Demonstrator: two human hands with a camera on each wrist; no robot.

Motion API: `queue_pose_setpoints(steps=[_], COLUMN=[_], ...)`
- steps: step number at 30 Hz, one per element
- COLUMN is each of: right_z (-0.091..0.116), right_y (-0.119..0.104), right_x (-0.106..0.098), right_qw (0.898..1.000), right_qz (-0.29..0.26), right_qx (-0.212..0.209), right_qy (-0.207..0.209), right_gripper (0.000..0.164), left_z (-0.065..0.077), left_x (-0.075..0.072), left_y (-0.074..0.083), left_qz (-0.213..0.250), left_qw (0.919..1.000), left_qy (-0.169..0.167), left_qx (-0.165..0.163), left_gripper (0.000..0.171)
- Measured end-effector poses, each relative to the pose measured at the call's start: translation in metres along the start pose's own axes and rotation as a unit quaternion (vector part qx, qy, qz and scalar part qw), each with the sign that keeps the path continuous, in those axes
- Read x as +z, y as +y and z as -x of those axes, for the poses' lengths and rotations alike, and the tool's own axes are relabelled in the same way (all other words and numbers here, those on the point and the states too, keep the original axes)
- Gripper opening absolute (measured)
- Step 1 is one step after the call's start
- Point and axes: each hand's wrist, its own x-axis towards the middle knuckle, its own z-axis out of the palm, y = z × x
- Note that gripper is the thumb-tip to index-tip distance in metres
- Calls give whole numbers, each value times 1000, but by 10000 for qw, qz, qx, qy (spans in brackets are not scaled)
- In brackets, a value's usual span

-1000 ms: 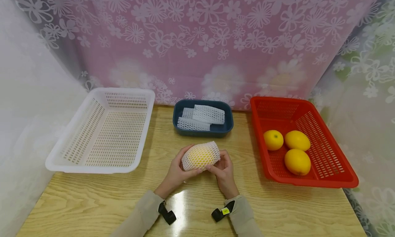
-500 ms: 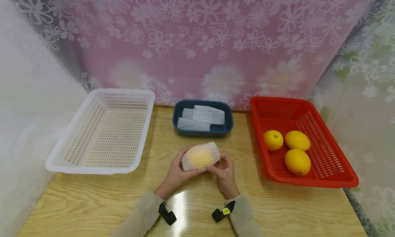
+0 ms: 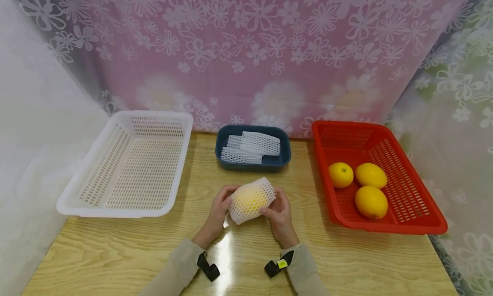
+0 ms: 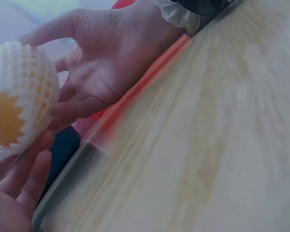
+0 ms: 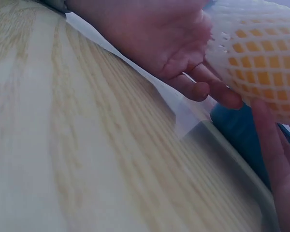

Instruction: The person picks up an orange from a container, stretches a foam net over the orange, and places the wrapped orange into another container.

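Observation:
A yellow lemon in a white foam net sleeve [image 3: 249,201] is held above the table, in front of the blue tray. The left hand [image 3: 218,210] holds its left end, thumb near the front and fingers behind. The right hand [image 3: 280,214] grips the right end, with its thumb pressed on the front of the net. In the left wrist view, part of the bare lemon [image 4: 4,118] shows at an opening of the net. The right wrist view shows the net [image 5: 261,58] stretched over the fruit. Some fingertips are hidden behind it.
A blue tray [image 3: 252,167] behind the hands holds several white foam nets [image 3: 260,143]. The red basket [image 3: 385,227] on the right contains three yellow lemons [image 3: 371,202]. On the left stands a white basket [image 3: 115,211]. A floral curtain [image 3: 246,73] hangs behind.
The netted lemon has tilted, its left end dropping toward the person and shifting slightly right. The left thumb has drawn back from its front to the left side. The right hand keeps its hold.

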Motion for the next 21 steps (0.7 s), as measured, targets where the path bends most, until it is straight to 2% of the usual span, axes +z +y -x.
queue_pose_setpoints(steps=[3,5,8,11,15,18,21], right_z=[0,0,0,0,-1,-1,0], right_y=[0,1,0,-1,-1,0,1], right_x=[-1,-1,-1,-1,-2,-3,-3], right_qw=[9997,9992,9988,9985,9973,9969,9970], right_qz=[-10,18,80,97,12,-83,-70], right_qx=[-41,-74,-27,155,324,314,325], right_qy=[-241,-383,-484,-526,-662,-720,-701], right_gripper=[48,49,52,62,76,76,75], left_z=[0,-1,-1,-1,-1,0,1], left_x=[0,1,3,4,4,3,4], left_y=[2,2,2,2,2,3,5], left_qz=[-76,12,179,382,663,666,506], left_qw=[9997,9995,9992,9982,9933,9888,9869], left_qy=[182,165,30,-235,-788,-1103,-1179], left_qx=[-163,-278,-351,-392,-532,-757,-977], left_gripper=[38,35,39,52,64,65,68])
